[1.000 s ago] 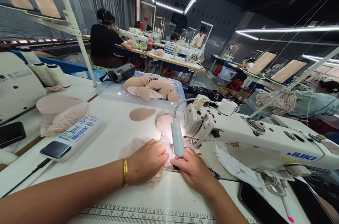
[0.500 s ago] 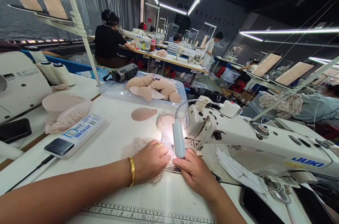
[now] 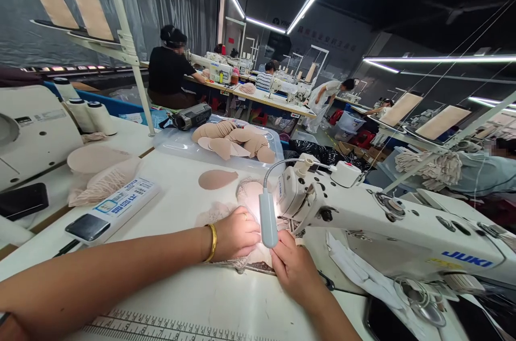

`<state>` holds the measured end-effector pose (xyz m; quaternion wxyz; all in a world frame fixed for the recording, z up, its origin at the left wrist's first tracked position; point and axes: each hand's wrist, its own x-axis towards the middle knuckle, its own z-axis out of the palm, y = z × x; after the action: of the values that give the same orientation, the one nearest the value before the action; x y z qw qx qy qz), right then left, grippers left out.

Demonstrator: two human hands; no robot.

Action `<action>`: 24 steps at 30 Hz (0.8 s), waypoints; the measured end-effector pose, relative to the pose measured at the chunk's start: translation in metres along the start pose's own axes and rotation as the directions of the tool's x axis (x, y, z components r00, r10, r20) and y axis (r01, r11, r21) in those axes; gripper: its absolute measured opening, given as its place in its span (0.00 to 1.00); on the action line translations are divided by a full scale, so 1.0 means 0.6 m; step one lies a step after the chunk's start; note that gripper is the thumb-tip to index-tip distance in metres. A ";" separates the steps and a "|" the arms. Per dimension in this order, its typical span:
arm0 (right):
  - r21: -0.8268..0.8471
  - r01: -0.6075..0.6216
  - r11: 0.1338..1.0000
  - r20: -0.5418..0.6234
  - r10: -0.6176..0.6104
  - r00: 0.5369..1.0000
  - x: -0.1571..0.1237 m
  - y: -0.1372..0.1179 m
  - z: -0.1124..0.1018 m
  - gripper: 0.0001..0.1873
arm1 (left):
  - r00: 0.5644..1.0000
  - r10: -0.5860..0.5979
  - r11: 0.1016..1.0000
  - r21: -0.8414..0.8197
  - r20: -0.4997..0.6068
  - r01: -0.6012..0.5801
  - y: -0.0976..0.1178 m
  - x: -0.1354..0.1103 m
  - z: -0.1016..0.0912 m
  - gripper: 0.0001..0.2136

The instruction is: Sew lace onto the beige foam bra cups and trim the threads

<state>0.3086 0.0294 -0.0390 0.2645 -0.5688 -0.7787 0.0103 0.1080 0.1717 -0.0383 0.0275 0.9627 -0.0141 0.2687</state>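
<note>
Beige lace fabric (image 3: 210, 213) lies under the head of a white sewing machine (image 3: 342, 207), lit by a small gooseneck lamp (image 3: 268, 220). My left hand (image 3: 236, 233), with a gold bangle at its wrist, is closed and presses on the fabric left of the needle area. Its fingertips are bent down onto the lace. On the right, my right hand (image 3: 293, 266) has thumb and fingers closed at the fabric's near right edge, just below the lamp. The lamp hides the needle and part of the fabric. A loose beige oval piece (image 3: 218, 179) rests beyond my left hand.
A clear plastic tray (image 3: 173, 142) behind holds several beige pieces (image 3: 231, 139) and a black camcorder (image 3: 189, 115). A white box-shaped device (image 3: 121, 207) and lace pieces (image 3: 105, 177) lie left. A printed ruler (image 3: 161, 326) runs along the front. Co-workers sit at machines beyond.
My left hand has shifted slightly up, and my right hand slightly right and down. The view has tilted a little. A person in the background now bends forward.
</note>
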 end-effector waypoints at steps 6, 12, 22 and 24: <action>-0.022 -0.023 1.000 -0.037 0.022 0.999 -0.002 0.006 0.008 0.14 | 0.998 0.060 0.997 -0.052 0.019 -0.058 -0.040 0.003 0.020 0.04; -0.017 -0.027 0.999 -0.047 0.026 0.999 -0.004 0.007 0.011 0.15 | 0.995 0.062 0.997 -0.056 0.074 -0.058 -0.046 0.007 0.013 0.05; 0.155 -0.118 0.981 -0.056 0.127 0.990 -0.003 0.004 0.011 0.15 | 0.978 -0.132 0.990 0.080 0.163 0.120 -0.024 0.028 -0.016 0.04; 0.232 -0.154 0.960 -0.046 0.169 0.985 -0.002 -0.002 0.005 0.13 | 0.969 -0.182 0.981 0.101 0.167 0.167 -0.024 0.030 -0.013 0.03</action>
<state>0.3062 0.0288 -0.0416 0.3516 -0.5965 -0.7142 0.1024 0.1196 0.1861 -0.0228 0.0080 0.9804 0.0799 0.1799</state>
